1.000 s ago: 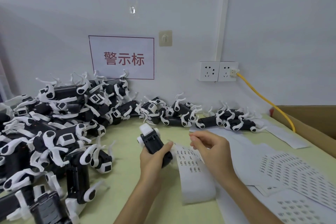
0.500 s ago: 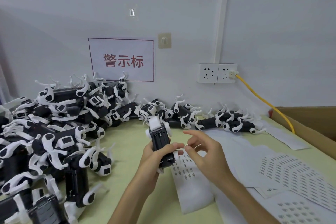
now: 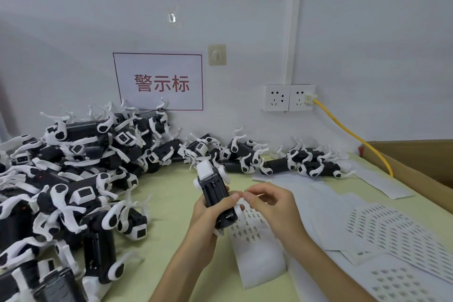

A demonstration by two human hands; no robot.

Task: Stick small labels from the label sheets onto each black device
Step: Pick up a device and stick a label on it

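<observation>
Since a second ago the right hand (image 3: 272, 208) has left the label strip (image 3: 255, 240) and come up to the black device (image 3: 215, 193). The thumb and forefinger are pinched together at the device's right edge, and what they hold is too small to make out. The left hand (image 3: 208, 218) grips the device round its lower half, above the green table (image 3: 171, 191), underside facing the camera and white end up. The strip lies just beneath both hands. Label sheets (image 3: 392, 233) spread to the right. A pile of black-and-white devices (image 3: 73, 179) fills the left side, and a row of them (image 3: 306, 164) lines the wall. Farther back are a red-lettered sign (image 3: 159, 81), wall sockets (image 3: 288, 97), a yellow cable (image 3: 353, 135) and a cardboard box (image 3: 416, 164).
</observation>
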